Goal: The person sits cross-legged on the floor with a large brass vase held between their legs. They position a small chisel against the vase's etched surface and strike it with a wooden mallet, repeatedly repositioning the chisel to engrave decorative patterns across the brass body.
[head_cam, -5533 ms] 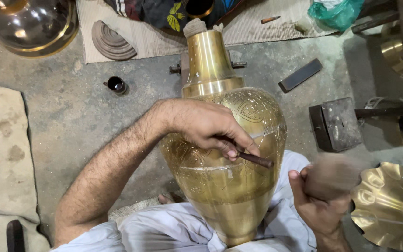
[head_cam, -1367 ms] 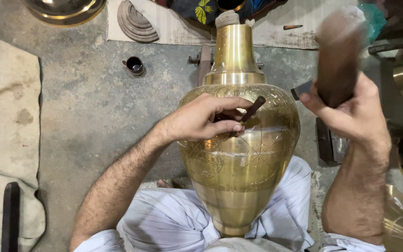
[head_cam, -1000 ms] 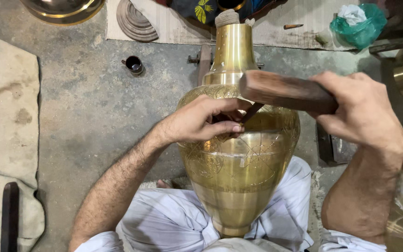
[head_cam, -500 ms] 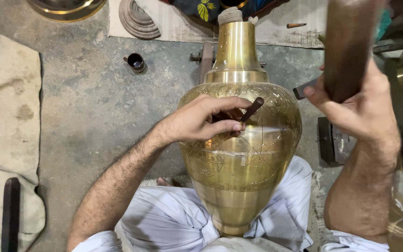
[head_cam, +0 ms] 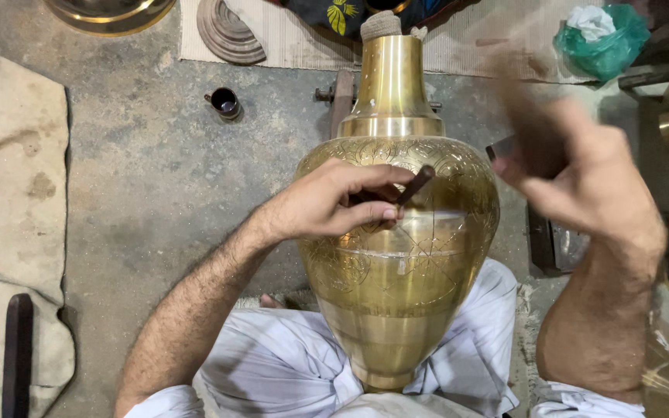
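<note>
The left hand (head_cam: 327,205) pinches a short dark metal chisel (head_cam: 414,186) tip-down on the engraved brass vase (head_cam: 396,255) lying across the lap, neck pointing away; the right hand (head_cam: 582,178), blurred, grips a dark mallet (head_cam: 524,124) raised just right of the chisel.
</note>
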Motion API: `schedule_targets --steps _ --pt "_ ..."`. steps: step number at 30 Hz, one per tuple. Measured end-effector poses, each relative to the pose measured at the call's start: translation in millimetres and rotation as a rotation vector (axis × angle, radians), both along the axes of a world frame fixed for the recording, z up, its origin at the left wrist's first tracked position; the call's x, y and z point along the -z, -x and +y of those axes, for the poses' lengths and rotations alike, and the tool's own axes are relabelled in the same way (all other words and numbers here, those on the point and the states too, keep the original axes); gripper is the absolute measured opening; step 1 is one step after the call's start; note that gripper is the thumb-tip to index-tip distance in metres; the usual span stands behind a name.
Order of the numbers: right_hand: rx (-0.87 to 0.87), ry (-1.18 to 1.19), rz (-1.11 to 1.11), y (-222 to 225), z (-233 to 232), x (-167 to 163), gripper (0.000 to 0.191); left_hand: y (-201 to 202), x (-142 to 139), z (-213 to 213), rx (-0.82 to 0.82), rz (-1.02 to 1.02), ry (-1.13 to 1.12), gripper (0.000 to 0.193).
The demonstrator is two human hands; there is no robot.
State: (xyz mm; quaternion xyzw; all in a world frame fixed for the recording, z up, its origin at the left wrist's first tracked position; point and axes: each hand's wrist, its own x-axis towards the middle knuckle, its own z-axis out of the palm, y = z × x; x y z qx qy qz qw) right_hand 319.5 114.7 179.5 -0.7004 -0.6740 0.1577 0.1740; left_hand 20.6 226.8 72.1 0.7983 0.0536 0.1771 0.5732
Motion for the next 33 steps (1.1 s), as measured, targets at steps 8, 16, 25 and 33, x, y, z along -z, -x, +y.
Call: schedule_targets --steps 8,16,25,33 --pt "-0.180 -0.149 -0.205 -4.6 -6.6 7.2 0.041 3.2 -6.7 -5.4 -0.065 -0.048 -0.014 0.046" --pt "-0.297 -0.093 -0.300 -6.7 1.9 3.8 0.048 5.3 -2.1 -8.0 -0.052 -0.022 -0.134 0.035" --pt "0.033 -0.219 0.283 -10.9 -16.4 30.2 0.030 5.6 14.2 -7.8 -0.066 -0.095 0.024 0.042" --pt "-0.374 -0.080 0.016 -27.1 0.1 11.2 0.057 6.6 18.2 -9.0 -0.085 -0.109 0.024 0.040"
